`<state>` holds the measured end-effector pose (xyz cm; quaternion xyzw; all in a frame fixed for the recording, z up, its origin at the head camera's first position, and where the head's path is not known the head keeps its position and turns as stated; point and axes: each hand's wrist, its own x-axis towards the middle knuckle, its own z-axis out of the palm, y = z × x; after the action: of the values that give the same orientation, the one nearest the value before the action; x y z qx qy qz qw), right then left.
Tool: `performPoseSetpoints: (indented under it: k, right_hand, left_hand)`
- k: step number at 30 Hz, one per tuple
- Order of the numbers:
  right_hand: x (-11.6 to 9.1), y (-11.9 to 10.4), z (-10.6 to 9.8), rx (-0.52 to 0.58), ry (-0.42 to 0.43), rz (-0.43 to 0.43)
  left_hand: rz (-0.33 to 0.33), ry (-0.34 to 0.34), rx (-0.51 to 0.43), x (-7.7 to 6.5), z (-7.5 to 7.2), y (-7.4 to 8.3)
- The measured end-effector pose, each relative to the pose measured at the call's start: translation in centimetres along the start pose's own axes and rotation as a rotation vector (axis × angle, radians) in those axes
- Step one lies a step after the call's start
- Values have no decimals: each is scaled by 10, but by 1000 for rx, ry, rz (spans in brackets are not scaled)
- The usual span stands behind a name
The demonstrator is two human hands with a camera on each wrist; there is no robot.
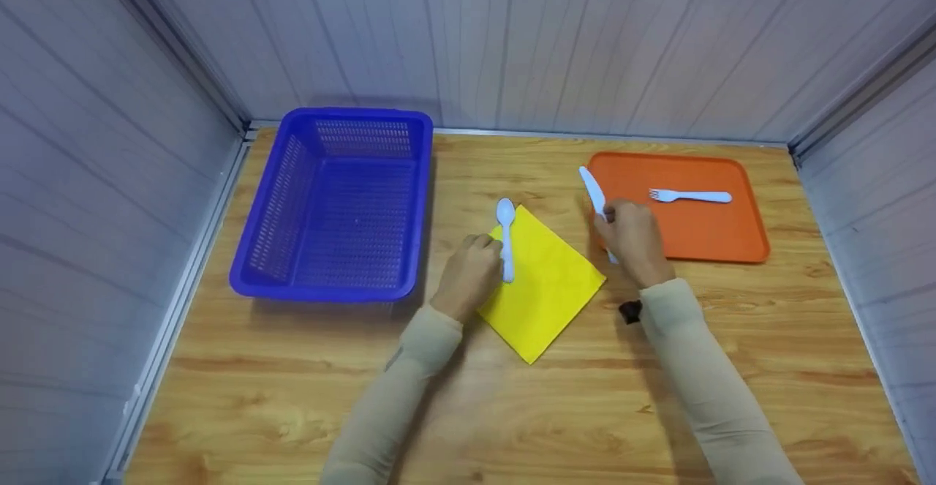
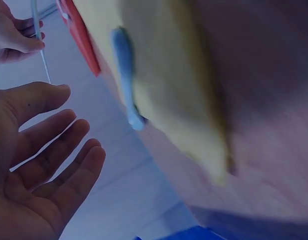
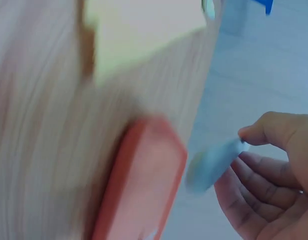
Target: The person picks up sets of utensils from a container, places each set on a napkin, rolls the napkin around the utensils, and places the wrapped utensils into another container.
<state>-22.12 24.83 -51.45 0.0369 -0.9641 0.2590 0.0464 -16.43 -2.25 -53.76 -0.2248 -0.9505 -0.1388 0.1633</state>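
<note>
A white plastic spoon lies on the yellow napkin, bowl toward the far side. My left hand is just left of its handle. The left wrist view shows this hand with loosely bent fingers and nothing between them, apart from the spoon. My right hand pinches a white plastic knife between thumb and fingers, over the left edge of the orange tray. One end of the knife looks blurred in the right wrist view. A white fork lies on the tray.
A blue plastic basket with slotted sides stands at the back left of the wooden table. Pale panel walls enclose the table at the back and both sides. A small black object shows beside my right wrist.
</note>
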Motion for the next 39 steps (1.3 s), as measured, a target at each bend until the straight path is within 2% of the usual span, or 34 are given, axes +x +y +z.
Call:
performPoseSetpoints:
  k: [3,6,15,18,25,39]
  right_hand:
    - [2,-14,14,25,-32,38]
    - [3,-24,27,34,-74,57]
    - [2,-48,57,63,-170,157]
    - [2,-54,66,59,-189,157]
    - [2,-63,81,45,-174,112]
    - [5,-79,92,58,-181,87]
  left_hand:
    - [-35,-6,-24,-12,2,-9]
    - [-61,-46,-37,-20,4,-12]
    - [-88,-169,-46,-32,10,-13]
    - [-100,-189,-40,-34,11,-13]
    - [-100,-189,-29,-37,11,-12]
    - [-140,-209,-12,-42,6,-13]
